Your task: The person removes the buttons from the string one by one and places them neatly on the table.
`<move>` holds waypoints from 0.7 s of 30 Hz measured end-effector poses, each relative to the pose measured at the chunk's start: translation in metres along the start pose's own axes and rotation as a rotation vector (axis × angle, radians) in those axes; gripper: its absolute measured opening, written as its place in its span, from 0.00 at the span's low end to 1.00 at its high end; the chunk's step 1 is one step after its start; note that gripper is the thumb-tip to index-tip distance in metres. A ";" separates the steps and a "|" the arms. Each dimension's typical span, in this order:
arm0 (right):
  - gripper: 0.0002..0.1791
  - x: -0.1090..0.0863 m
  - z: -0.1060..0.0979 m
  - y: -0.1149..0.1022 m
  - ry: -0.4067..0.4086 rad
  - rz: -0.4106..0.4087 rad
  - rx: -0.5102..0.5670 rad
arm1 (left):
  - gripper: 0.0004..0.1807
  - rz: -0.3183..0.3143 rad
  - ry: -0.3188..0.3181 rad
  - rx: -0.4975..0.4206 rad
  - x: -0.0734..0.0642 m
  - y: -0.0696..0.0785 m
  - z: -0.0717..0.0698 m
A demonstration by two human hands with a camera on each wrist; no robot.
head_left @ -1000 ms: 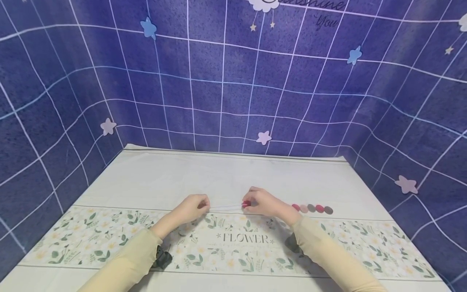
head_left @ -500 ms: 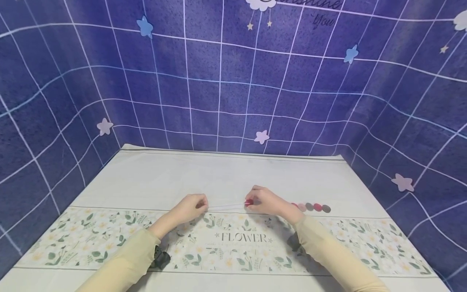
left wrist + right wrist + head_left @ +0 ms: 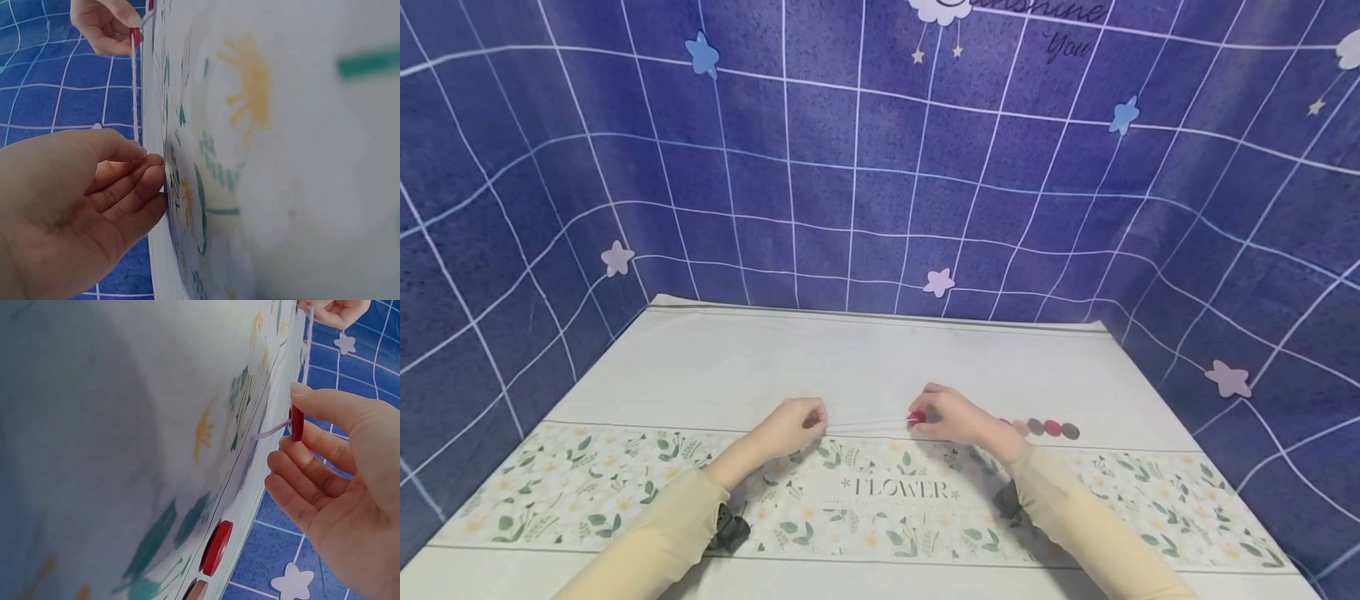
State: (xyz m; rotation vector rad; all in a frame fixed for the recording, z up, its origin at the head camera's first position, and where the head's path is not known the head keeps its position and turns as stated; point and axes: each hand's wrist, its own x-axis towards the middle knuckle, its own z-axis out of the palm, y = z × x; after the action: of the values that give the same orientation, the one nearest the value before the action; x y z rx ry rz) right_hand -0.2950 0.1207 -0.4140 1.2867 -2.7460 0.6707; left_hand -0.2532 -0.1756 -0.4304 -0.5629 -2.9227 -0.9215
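My left hand [image 3: 793, 425] pinches one end of a thin pale string [image 3: 865, 424] between thumb and forefinger, close over the white cloth. The string runs nearly straight across to my right hand [image 3: 951, 415]. There, thumb and forefinger hold a red round button [image 3: 297, 422] by its edge, standing on its side. In the right wrist view the string passes at the button, and a short tail [image 3: 269, 432] sticks out on its other side. The remaining right fingers are loosely bent. In the left wrist view the red button [image 3: 135, 37] shows at the string's far end.
Right of my right hand several round buttons lie in a row on the cloth: red [image 3: 1053, 428], grey [image 3: 1036, 427], pink [image 3: 1020, 427] and dark brown [image 3: 1071, 432]. A floral band [image 3: 625, 492] crosses the tabletop. A blue gridded curtain [image 3: 820, 192] stands behind and at both sides.
My right hand has shifted a little to the right with the red button, so the stretch of string between the hands is longer. My left hand keeps its pinch almost in place.
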 end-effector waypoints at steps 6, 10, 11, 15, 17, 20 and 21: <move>0.13 -0.003 -0.001 0.000 0.007 0.003 -0.014 | 0.06 -0.003 0.005 -0.006 0.001 -0.002 0.002; 0.12 -0.005 -0.002 0.000 0.005 0.015 -0.017 | 0.06 -0.007 0.012 0.007 0.001 -0.003 0.002; 0.12 -0.006 -0.002 0.000 0.004 0.013 -0.016 | 0.06 -0.007 0.012 0.009 0.001 -0.003 0.002; 0.12 -0.007 -0.002 0.001 0.001 0.020 -0.007 | 0.06 0.001 0.004 -0.002 0.001 -0.003 0.001; 0.12 -0.007 -0.002 0.002 0.001 0.022 -0.007 | 0.06 0.011 -0.007 -0.017 0.001 -0.004 0.000; 0.12 -0.007 -0.002 0.003 0.004 0.028 -0.002 | 0.05 0.016 -0.031 -0.048 0.000 -0.005 -0.003; 0.12 -0.007 -0.002 0.003 0.004 0.029 -0.002 | 0.05 0.021 -0.039 -0.054 0.000 -0.006 -0.004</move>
State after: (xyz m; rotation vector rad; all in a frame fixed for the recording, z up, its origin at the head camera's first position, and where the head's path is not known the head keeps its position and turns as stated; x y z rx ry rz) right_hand -0.2923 0.1282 -0.4149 1.2459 -2.7664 0.6716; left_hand -0.2551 -0.1822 -0.4305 -0.6196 -2.9282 -1.0012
